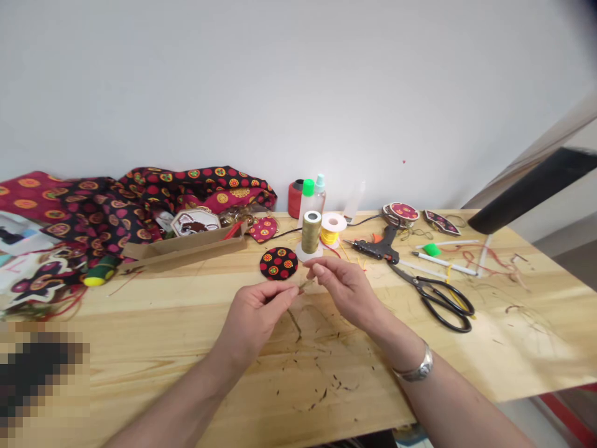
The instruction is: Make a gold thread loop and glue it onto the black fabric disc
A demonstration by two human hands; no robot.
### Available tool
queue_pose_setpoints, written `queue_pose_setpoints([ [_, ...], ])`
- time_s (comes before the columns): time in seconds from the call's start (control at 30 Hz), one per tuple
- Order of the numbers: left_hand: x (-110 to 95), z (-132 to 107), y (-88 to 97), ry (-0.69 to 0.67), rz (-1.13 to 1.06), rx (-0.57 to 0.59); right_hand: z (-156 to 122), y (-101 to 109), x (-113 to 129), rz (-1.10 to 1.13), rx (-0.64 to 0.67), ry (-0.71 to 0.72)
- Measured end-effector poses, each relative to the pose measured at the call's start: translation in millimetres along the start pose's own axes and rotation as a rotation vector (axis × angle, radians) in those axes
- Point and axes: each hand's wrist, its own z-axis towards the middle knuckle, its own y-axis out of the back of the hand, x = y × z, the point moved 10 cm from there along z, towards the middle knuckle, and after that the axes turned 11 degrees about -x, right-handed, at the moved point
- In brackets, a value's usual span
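Over the middle of the table, my left hand (254, 316) pinches a thin olive-green cord (295, 325) between thumb and fingertips; a length of it hangs below. Close by, my right hand (346, 291), with a silver bracelet on its wrist, pinches fine strands of the same colour. The strands stretch across the small gap between both sets of fingertips. Just beyond the hands lies a round patterned fabric disc (278, 263). An olive thread spool (311, 233) stands upright behind them, beside a white spool of yellow cord (333, 230).
To the right lie black-handled scissors (445, 302), a glue gun (380, 246) and a white pen (445, 262). Patterned fabric (140, 205) and a cardboard tray (186, 254) occupy the left. A green-capped bottle (307, 198) stands near the wall. Thread scraps (326, 389) litter the front.
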Motion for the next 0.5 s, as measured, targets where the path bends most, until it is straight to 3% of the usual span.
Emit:
queue_pose_setpoints([
  [0.17,-5,-3,-10.3,-0.043,0.009,0.095,-9,-21,7,0.118,0.210,-0.010],
  [0.3,-1,-4,-15.9,-0.025,0.015,0.144,-16,-32,5,0.152,0.306,-0.023],
  [0.4,1,-5,-17.3,-0.020,0.037,0.160,-18,-36,0,0.198,0.333,-0.035],
  [0.5,0,-5,-16.9,-0.018,-0.010,0.162,-14,-30,0,0.192,0.271,0.009],
])
